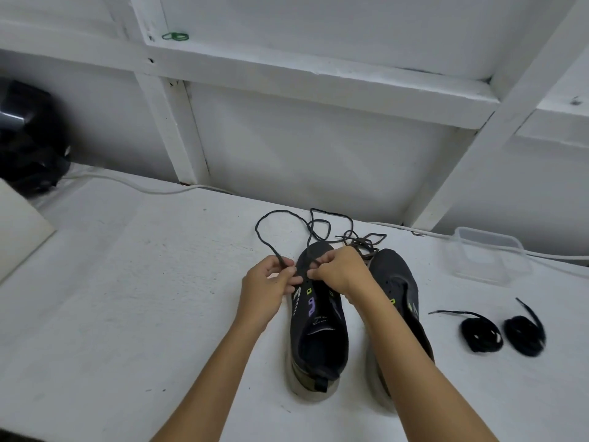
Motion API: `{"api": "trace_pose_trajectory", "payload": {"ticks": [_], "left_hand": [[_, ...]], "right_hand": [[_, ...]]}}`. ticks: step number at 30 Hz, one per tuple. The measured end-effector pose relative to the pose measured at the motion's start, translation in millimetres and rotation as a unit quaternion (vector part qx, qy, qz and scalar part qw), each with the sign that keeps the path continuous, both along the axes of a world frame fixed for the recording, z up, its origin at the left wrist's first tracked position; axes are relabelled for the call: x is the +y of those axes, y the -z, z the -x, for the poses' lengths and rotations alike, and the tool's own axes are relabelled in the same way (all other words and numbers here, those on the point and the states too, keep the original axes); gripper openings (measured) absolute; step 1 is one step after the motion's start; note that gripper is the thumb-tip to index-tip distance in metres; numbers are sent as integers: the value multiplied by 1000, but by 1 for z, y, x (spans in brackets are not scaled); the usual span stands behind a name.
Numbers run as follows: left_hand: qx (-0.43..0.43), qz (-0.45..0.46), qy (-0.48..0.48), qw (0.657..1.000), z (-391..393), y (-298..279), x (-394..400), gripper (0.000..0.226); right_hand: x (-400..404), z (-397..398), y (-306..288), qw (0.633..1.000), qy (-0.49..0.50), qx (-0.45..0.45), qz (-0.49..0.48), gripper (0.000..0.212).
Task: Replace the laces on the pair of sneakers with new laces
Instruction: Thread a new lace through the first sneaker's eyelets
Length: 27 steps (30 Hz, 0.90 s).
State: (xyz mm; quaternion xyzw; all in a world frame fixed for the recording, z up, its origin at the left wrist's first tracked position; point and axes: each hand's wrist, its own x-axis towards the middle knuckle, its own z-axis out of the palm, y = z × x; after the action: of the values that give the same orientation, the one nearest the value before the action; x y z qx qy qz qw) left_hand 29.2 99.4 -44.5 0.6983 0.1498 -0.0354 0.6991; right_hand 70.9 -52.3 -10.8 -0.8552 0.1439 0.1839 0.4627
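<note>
Two dark sneakers are placed side by side on the white table point(127, 282), toes pointing away from the person; over the front eyelets of the left sneaker point(318, 330) a thin dark lace point(271, 247) is pinched by the left hand point(271, 282), while another part of the same lace is gripped by the curled fingers of the right hand point(341, 269). The loose rest of this lace is spread in loops on the table beyond the toes. The right sneaker point(398, 282) is partly hidden by the right forearm, and to its right two coiled black laces point(502, 333) are seen, with a clear plastic container point(490, 253) behind them.
</note>
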Motion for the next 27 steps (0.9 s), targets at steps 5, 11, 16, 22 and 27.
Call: {"api": "trace_pose_trajectory", "payload": {"ticks": [5, 11, 16, 22, 27], "left_hand": [[-4, -56, 10, 998, -2, -3, 14, 11], [-14, -93, -13, 996, -4, -1, 27, 15], [-20, -102, -14, 994, -5, -2, 31, 11], [-50, -131, -32, 990, -5, -3, 24, 9], [-66, -157, -19, 985, -7, -1, 18, 9]], "right_hand": [[18, 7, 7, 980, 114, 42, -161, 14], [33, 10, 9, 963, 160, 55, -210, 16], [27, 6, 10, 970, 123, 80, -196, 14], [24, 5, 16, 963, 125, 85, -223, 15], [21, 7, 20, 966, 115, 79, -217, 11]]}}
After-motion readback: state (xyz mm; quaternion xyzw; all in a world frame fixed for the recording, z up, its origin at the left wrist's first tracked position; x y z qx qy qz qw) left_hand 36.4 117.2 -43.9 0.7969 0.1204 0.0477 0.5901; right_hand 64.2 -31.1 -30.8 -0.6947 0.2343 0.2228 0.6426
